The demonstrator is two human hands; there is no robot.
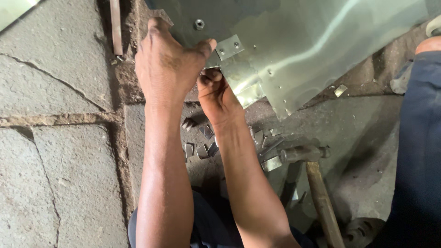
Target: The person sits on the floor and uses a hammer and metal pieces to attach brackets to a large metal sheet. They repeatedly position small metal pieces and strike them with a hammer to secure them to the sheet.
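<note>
Sheet metal (312, 50), shiny and bent, lies on the cracked stone floor (59, 151) at the top of the view. The left hand (167, 66) presses a small drilled metal tab (228, 47) against its edge with the thumb; the right hand (218, 96) pinches the sheet's edge just below. A hammer (305, 158) lies nearby among small metal clips (202, 150).

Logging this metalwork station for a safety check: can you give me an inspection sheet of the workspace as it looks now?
Surface: cracked stone floor, dusty.
Job's things: shiny metal sheet; small drilled metal bracket against its edge.
Clutter: loose metal clips on the floor; hammer lying beside them.
Grippers: left hand thumb on the bracket; right hand pinching at the sheet's edge below it.
Cables: nothing seen.
Surroundings: a blue-clad leg at right.
</note>
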